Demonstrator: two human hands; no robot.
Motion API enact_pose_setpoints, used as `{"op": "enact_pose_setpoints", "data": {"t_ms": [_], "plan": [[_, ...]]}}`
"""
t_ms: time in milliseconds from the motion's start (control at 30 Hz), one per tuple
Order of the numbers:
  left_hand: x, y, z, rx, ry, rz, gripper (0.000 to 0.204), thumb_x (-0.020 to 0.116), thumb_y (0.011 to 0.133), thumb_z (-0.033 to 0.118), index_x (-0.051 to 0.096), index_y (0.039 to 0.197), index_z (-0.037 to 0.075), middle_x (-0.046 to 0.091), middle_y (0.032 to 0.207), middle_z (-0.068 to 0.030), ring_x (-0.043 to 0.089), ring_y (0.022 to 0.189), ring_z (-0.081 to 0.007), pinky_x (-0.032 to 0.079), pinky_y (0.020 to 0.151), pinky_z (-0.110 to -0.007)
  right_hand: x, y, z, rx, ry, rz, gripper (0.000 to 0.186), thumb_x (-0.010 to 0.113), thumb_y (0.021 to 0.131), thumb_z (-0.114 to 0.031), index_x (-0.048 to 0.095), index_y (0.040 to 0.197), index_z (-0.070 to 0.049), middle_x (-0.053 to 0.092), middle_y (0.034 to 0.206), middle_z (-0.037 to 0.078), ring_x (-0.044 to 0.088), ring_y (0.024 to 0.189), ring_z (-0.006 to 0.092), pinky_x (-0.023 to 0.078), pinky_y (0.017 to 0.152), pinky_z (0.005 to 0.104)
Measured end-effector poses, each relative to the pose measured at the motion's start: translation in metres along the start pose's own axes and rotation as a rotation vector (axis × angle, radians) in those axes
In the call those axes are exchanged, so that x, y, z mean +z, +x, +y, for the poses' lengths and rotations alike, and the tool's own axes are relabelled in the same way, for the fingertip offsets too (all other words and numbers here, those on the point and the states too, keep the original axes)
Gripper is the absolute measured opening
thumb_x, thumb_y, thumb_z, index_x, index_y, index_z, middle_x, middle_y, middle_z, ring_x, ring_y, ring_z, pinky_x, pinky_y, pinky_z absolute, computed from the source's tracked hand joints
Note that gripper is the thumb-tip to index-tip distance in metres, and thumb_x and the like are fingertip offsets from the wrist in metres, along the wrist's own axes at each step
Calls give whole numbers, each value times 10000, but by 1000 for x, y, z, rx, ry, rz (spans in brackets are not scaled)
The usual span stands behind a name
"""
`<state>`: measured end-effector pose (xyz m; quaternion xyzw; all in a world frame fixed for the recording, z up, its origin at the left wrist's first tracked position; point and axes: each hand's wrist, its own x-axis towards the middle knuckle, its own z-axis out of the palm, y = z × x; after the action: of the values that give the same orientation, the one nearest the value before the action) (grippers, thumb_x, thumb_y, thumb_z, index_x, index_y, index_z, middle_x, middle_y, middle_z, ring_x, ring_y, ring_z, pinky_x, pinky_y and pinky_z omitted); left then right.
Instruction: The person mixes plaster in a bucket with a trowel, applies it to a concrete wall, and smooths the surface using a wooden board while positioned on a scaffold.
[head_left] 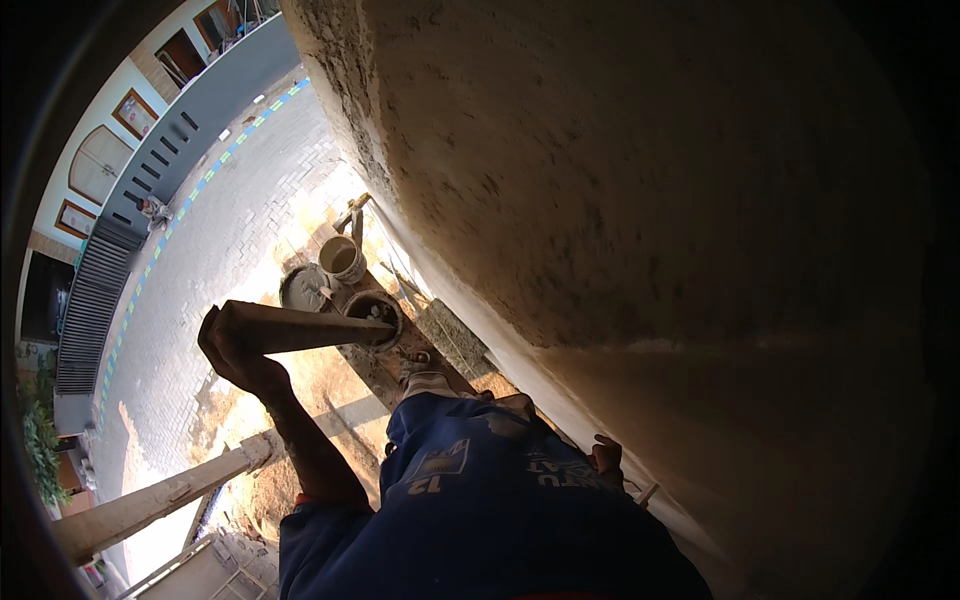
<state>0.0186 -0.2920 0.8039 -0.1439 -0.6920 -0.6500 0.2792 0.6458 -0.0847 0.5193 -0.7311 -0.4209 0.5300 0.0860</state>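
Left hand (240, 350), nine o'clock, curled closed round near end of long board (320, 330); far end over bucket (401, 320). Board looks stiff, fairly light (slick if wet); best gripped by long edges. Right hand (605, 458), five o'clock, partly hidden: cannot tell grip.

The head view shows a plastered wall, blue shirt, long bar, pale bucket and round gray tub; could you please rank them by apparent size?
1. Plastered wall
2. Blue shirt
3. Long bar, held in the left hand
4. Pale bucket and round gray tub: too alike in size to rank.
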Motion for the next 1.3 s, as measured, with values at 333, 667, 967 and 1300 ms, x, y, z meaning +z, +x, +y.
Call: {"op": "enact_pose_setpoints", "data": {"t_ms": [333, 667, 967, 1300], "plan": [[-11, -15, 1, -50, -29, 8, 442, 407, 990, 382, 608, 1107, 6, 574, 1170, -98, 546, 1049, -204, 413, 924, -354, 5, 14, -30, -45, -70, 43, 483, 492, 697, 70, 653, 1143, -25, 592, 579, 104, 548, 416, 175, 437, 379, 291], [-5, 23, -12, -132, -73, 27, 461, 449, 964, 397, 588, 1095, -23, 567, 1126, -103, 545, 1008, -201, 419, 894, -344, 80, -11, -88, -74, -79, 94, 361, 510, 729, -46, 677, 1048, -32, 537, 557, 58, 516, 428, 157, 426, 365, 304], [-11, 56, -31, -136, -20, 65, 469, 453, 967, 397, 547, 1156, -22, 579, 1091, -104, 548, 998, -199, 423, 899, -346, 108, -34, -93, -38, -247, -39, 228, 622, 767, -143, 570, 619, 22, 477, 448, 73, 437, 338, 173, 339, 336, 302], [-29, 35, -30, -167, -75, 199, 427, 378, 984, 355, 579, 1125, 7, 575, 1149, -105, 548, 1039, -219, 426, 917, -368, 90, -4, -77, 4, -170, -149, 212, 586, 813, -226, 627, 844, -20, 615, 647, 83, 622, 545, 186, 510, 458, 328]]}}
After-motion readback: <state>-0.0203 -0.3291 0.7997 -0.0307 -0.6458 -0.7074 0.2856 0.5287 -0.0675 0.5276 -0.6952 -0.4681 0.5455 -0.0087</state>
